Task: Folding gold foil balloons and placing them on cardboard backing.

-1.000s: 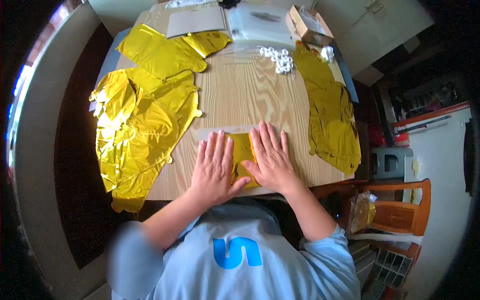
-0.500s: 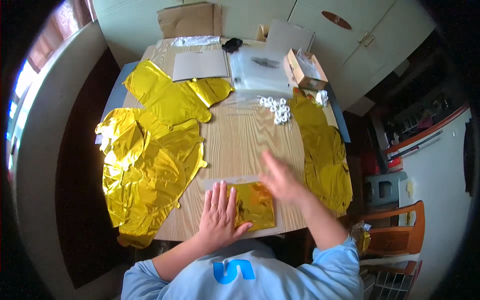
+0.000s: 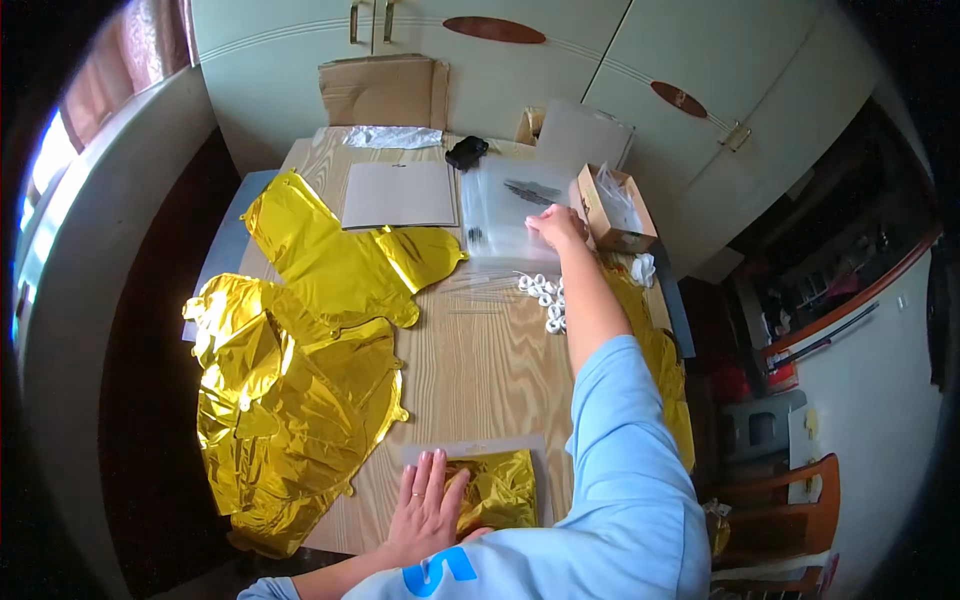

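Observation:
My left hand (image 3: 424, 510) lies flat with its fingers stretched out on a folded gold foil balloon (image 3: 505, 485). Beneath the balloon is a grey card (image 3: 541, 458) with a hang hole in its top edge, at the near side of the table. My right arm reaches far forward over the table. At its end my right hand (image 3: 558, 226) pinches at the right part of a stack of clear plastic bags (image 3: 500, 225) with dark printing; a bag's edge between the fingertips is hard to see.
Flat gold foil balloons (image 3: 300, 390) cover the left side; another (image 3: 660, 360) lies at the right, partly behind my arm. Several white ribbon rolls (image 3: 545, 292) sit beside thin straws (image 3: 480, 292). Grey cards (image 3: 400, 194), a black bundle (image 3: 466, 152) and an open box (image 3: 622, 240) stand farther back.
My right hand has left the folded balloon's side and reached forward to the plastic bags, its fingers closing. My left hand stays on the balloon. The view has tilted upward.

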A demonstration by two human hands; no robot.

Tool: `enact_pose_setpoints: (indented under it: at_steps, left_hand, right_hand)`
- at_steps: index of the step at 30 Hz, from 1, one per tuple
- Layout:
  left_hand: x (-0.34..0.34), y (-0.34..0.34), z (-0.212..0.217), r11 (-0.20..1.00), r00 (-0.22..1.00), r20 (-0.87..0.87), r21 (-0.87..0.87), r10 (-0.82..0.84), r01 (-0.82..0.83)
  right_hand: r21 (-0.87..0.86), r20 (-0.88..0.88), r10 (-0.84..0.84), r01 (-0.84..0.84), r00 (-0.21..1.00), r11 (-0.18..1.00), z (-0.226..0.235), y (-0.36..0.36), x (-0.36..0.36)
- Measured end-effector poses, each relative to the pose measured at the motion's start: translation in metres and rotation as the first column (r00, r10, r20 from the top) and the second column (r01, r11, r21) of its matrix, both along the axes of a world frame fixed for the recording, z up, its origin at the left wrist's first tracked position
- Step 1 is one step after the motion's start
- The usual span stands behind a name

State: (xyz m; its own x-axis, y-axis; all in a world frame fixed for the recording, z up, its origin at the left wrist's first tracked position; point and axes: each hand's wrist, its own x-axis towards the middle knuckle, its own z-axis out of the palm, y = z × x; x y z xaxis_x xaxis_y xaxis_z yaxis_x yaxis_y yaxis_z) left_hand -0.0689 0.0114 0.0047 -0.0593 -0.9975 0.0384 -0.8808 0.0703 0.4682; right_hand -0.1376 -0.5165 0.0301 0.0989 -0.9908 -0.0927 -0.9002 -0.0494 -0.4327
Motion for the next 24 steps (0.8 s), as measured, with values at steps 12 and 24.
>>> enact_pose_setpoints:
  at_steps: [12,24]
  left_hand:
    - [0.002,0.001,0.000,0.999,0.998,-0.064,-0.054,-0.007,0.004]
    - [0.049,-0.041,0.076,0.762,0.989,-0.130,-0.633,0.065,-0.133]
  right_hand:
    - [-0.153,0.016,-0.040,0.042,0.999,0.987,-0.019,-0.011,-0.008]
    - [-0.579,0.194,0.660,-0.458,0.726,0.675,0.108,0.185,-0.011]
